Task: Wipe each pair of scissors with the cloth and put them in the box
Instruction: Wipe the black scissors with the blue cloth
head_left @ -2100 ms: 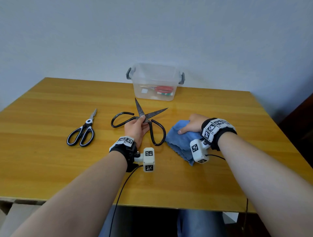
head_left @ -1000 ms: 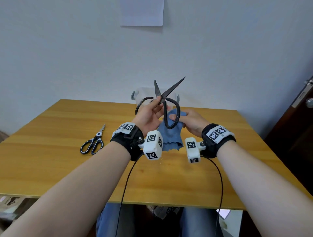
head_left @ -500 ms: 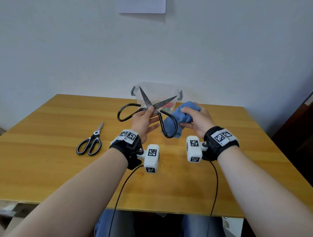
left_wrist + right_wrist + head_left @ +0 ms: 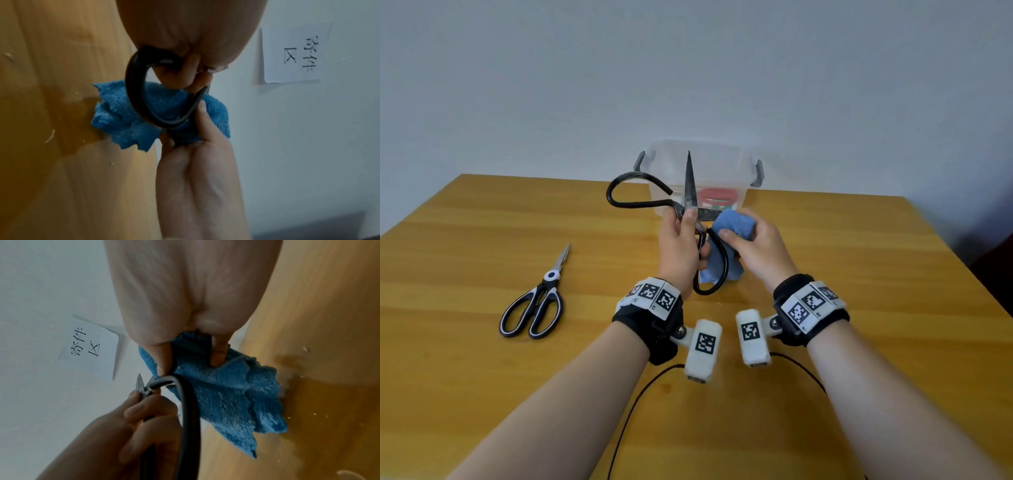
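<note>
Centre of the head view, the left hand [image 4: 678, 246] pinches the big black scissors [image 4: 690, 192] at the pivot, thumb pressed on top, one blade pointing straight up in front of the clear box [image 4: 748, 178]. The other blade runs right and vanishes into the blue cloth [image 4: 734, 224], so its tip is hidden. The right hand [image 4: 758, 248] is curled round that bunched cloth, clamping it onto the blade; the cloth's lower edge hangs down behind the near handle loop. From the left wrist view the left hand's fingers are mostly tucked out of sight behind the palm, and only one black loop shows against the cloth. The right wrist view shows a thumb and one finger digging into the cloth, the rest hidden. Two pairs of scissors are out in the open: the black pair held up, and a smaller black-and-white pair [image 4: 536, 305] lying flat on the tabletop [image 4: 893, 274] at left of frame, blades closed, untouched. One box sits at the far edge, with something red, ring-shaped inside, blurred through the plastic and hard to name. One paper notice [image 4: 294, 53] hangs on the wall in both wrist views. Both forearms are cut off at the bottom edge.
</note>
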A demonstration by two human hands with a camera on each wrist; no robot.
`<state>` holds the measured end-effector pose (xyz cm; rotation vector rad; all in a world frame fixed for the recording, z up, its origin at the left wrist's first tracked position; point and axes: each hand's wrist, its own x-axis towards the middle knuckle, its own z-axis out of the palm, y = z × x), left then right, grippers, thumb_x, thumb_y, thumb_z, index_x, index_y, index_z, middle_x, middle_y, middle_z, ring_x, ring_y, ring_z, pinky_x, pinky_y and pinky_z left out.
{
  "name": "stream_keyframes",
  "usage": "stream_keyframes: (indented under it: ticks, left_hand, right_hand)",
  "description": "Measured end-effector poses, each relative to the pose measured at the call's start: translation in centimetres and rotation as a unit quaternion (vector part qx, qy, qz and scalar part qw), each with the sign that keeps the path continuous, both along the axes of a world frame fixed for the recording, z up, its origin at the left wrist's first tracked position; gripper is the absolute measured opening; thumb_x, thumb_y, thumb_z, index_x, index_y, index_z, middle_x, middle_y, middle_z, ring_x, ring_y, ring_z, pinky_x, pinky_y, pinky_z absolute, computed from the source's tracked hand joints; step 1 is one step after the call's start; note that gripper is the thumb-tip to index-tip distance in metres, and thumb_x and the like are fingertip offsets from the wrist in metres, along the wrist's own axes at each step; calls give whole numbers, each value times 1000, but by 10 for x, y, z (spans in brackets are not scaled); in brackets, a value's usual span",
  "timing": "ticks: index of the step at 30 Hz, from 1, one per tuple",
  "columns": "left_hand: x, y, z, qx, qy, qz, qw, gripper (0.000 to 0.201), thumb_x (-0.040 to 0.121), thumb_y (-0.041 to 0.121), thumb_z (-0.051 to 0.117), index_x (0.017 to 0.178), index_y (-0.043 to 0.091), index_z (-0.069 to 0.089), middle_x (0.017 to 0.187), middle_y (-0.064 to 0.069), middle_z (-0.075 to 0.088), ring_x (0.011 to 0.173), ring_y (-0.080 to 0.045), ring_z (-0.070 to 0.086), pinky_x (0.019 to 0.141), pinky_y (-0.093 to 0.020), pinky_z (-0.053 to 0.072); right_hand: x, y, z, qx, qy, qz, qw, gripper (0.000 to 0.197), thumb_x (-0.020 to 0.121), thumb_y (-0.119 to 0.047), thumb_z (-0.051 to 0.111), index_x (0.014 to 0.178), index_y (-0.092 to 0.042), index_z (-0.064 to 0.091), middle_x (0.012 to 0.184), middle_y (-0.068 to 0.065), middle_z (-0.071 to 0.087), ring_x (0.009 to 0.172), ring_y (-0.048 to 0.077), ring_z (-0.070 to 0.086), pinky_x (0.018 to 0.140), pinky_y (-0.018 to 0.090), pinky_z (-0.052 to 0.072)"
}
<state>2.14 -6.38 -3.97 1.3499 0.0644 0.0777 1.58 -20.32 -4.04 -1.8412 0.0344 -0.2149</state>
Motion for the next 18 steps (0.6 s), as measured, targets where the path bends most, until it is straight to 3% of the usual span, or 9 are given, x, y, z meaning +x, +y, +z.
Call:
stream_keyframes:
  ticks: [1,3,5,7,9,12,15,18]
  left_hand:
    - [4,1,-2,-3,8,-9,1000,28,110,25,45,86,18,33,79,-4,51,44,-14,40,40,-20,25]
    - [16,3,-11,3,25,-22,999,27,109,27,48,87,16,36,84,-8,54,44,-13,40,40,-19,25]
    - [13,3,-13,5,34,-31,999,27,108,30,52,89,13,44,85,-9,54,45,-14,42,40,-20,27]
    - [18,0,-22,3,39,-30,999,30,106,32,55,85,12,51,79,-8,53,46,-15,44,40,-20,29]
    - [24,-2,-29,-4,44,-20,999,33,106,33,56,80,13,55,72,-5,57,47,-16,48,39,-21,31]
    - [32,-3,-39,-1,45,-12,999,34,106,34,56,78,14,57,58,1,57,47,-17,50,38,-20,33]
    - [36,-7,-50,5,42,2,999,33,105,35,56,79,15,58,52,1,53,45,-17,49,41,-21,34]
    - [38,-11,-56,-7,45,11,999,32,105,36,57,83,13,54,55,0,49,43,-15,46,39,-20,30]
  right_hand:
    - [4,-1,-3,2,-3,-3,1000,43,94,-17,72,135,-16,57,118,-10,63,108,5,61,85,10,48]
    - [19,-4,-9,11,-4,-13,1000,39,94,-17,72,131,-17,59,113,-12,63,104,2,61,78,7,46]
    - [21,-6,-7,12,-18,-21,1000,31,93,-18,72,122,-21,60,111,-13,65,102,1,61,83,13,49]
    - [31,-8,-10,10,-26,-23,999,29,93,-19,72,121,-19,63,113,-8,68,106,8,64,91,24,52]
    - [38,-9,-16,6,-31,-10,999,27,93,-18,70,120,-20,64,113,-6,69,109,13,64,93,29,51]
    - [40,-12,-25,-7,-49,31,998,23,94,-10,64,101,-31,60,93,-19,63,93,4,61,83,20,45]
    - [39,-13,-34,-2,-63,42,997,29,94,-8,67,105,-33,60,97,-17,65,93,-3,62,82,13,46]
    - [41,-11,-43,29,-72,20,997,22,91,-12,74,100,-30,68,94,-12,72,92,5,68,82,24,54]
